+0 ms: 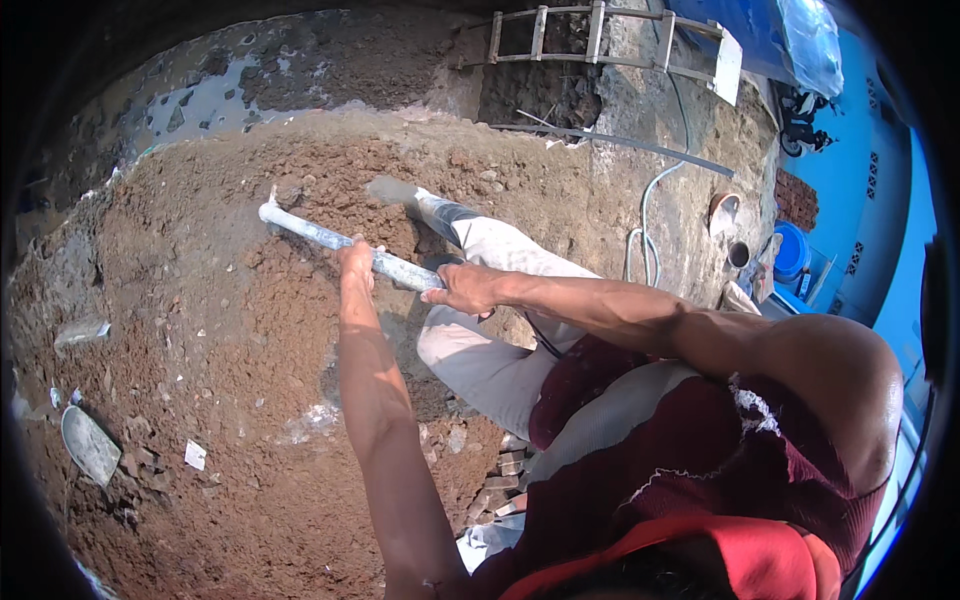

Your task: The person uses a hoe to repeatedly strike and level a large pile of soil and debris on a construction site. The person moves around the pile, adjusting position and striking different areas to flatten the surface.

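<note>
Both my hands grip a long pale pole smeared with dirt [315, 232]; it slants across the brown soil [230, 330]. My left hand [356, 260] is wrapped round its middle. Closer to my body, my right hand [465, 288] closes round the near part. The pole's far end is rounded, with a small upright piece at its tip, low over the loose earth; I cannot tell what tool it is. My legs in pale trousers [480, 365] stand beside the pole, and one muddy foot [392, 190] rests on the soil past it.
A wooden ladder [597, 32] lies at the far side, near a long dark strip [640, 147] and a hose [648, 200]. Blue bucket [791, 250] at right. A scoop-like grey piece [92, 446] lies at left; broken bricks [497, 490] lie near my body. Puddle [205, 100] at far left.
</note>
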### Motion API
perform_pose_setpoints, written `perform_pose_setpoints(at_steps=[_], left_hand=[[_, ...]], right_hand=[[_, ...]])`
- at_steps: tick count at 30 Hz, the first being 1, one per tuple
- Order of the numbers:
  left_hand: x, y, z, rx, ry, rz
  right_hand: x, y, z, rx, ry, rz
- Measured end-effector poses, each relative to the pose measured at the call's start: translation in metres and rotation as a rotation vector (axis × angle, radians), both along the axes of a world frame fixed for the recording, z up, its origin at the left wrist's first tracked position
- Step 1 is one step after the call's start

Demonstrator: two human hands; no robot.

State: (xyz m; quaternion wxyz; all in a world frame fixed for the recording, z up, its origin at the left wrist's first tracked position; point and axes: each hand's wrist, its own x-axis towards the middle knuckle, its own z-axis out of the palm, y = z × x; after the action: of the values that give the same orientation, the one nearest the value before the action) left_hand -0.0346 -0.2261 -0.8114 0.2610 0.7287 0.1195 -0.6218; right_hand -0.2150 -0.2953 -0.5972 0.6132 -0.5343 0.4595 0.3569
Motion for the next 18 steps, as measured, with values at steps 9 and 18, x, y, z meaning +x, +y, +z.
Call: perform_pose_setpoints(at_steps=[9, 18], left_hand=[[-0.006, -0.021, -0.001, 0.155, -0.036, -0.017], [0.021, -0.014, -0.073, 0.135, -0.069, 0.168]], right_hand=[[-0.015, 0.005, -0.032, -0.088, -0.051, 0.008], [-0.04, -0.004, -0.031, 0.012, -0.146, -0.02]])
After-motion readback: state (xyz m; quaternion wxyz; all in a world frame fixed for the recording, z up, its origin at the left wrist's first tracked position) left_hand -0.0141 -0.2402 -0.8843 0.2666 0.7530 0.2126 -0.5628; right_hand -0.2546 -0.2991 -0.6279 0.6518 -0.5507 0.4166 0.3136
